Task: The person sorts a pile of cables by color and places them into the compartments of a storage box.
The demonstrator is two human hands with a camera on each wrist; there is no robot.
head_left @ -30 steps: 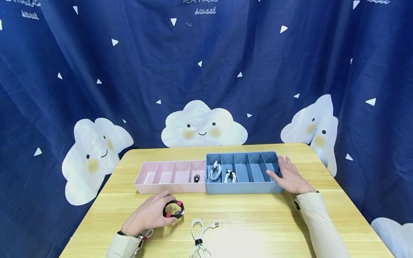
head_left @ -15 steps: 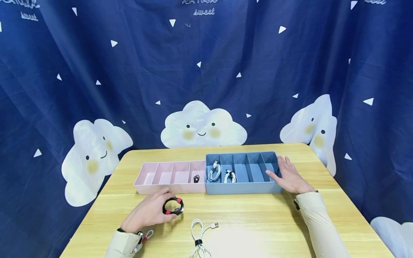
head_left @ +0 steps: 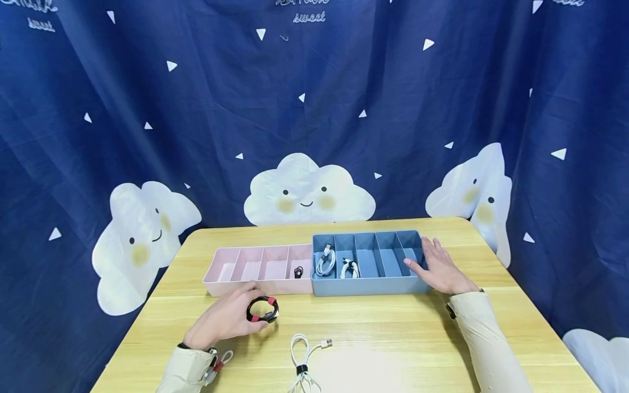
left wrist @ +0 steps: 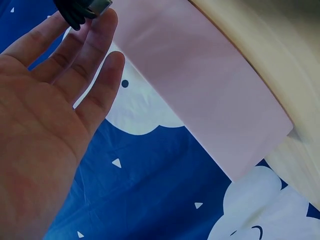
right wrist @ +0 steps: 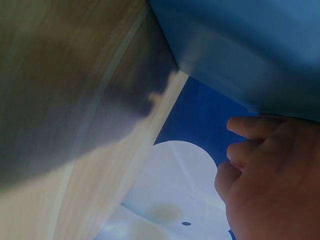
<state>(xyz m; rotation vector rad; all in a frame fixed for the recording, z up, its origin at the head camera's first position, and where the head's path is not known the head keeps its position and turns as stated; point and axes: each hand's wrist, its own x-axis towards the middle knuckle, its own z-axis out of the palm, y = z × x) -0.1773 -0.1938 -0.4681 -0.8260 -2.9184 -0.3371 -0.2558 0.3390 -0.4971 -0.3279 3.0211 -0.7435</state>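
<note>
My left hand (head_left: 227, 316) pinches a coiled black cable (head_left: 249, 309) with red ties, in front of the pink divided box (head_left: 275, 287). In the left wrist view the black cable (left wrist: 75, 12) shows at the fingertips, beside the box's pink wall (left wrist: 200, 85). My right hand (head_left: 444, 270) rests at the right end of the blue divided box (head_left: 373, 286), fingers extended along its outer side and thumb over its front rim. In the right wrist view the right hand (right wrist: 280, 170) lies against the blue wall (right wrist: 230, 75).
A white USB cable (head_left: 302, 349) with a black tie lies at the table's front. Another white cable with a red tie (head_left: 219, 365) lies by the left wrist. The blue box holds two white cables, (head_left: 325, 263) and the pink box a small black cable (head_left: 298, 272).
My left hand has lifted slightly away from me, toward the pink box, with the black cable in it. My right hand stays at the blue box.
</note>
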